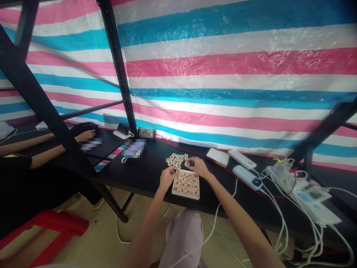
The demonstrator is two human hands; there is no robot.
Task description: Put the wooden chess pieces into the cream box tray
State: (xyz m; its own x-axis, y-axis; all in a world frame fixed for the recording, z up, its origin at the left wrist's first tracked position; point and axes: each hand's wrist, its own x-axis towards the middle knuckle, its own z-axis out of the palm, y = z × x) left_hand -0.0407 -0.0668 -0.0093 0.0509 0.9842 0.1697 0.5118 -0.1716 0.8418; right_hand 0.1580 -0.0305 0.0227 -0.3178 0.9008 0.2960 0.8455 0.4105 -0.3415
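A shallow white tray [186, 195] on the black table holds rows of round xiangqi pieces with red characters [188, 185]. Just behind it lies a loose cluster of pieces with dark characters [175, 160]. My left hand [167, 178] is at the tray's back left corner, thumb and fingers pinched on a piece [177, 172] that they partly cover. Farther right, my right hand [199, 167] reaches over the tray's back edge. Its fingertips grip a piece [187, 163] at the right side of the cluster.
Right of the tray are a white box [217, 157], two power banks [247, 177] and a power strip [312, 204] with tangled white cables. A black metal post [117, 67] stands at the left. Beyond it, another person's hand [87, 136] rests on a table near a red stool [50, 227].
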